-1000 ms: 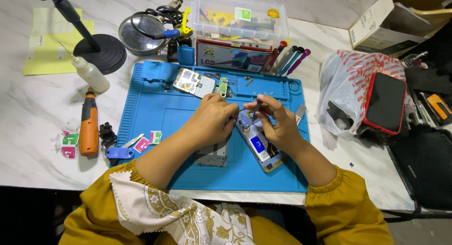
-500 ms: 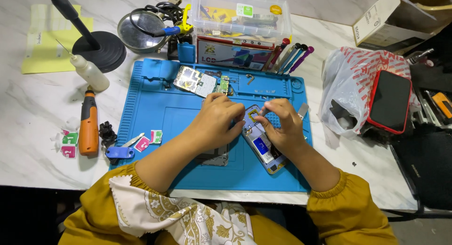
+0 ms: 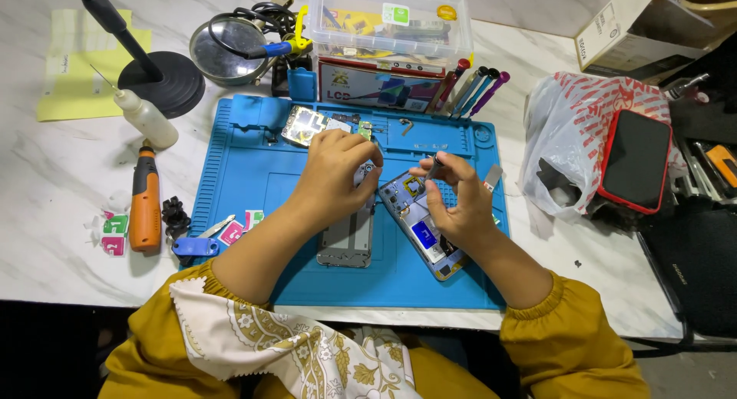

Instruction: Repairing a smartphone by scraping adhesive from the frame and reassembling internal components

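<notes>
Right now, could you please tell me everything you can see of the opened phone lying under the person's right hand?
The opened phone lies flat on the blue work mat, angled so its upper end points toward the mat's middle. Its back is off: a blue rectangular part sits mid-body, with a dark square component and metal shielding above. The frame looks silvery grey. The right hand rests over its right edge and holds a slim dark tool down onto the upper end. The left hand works just beside it.
</notes>
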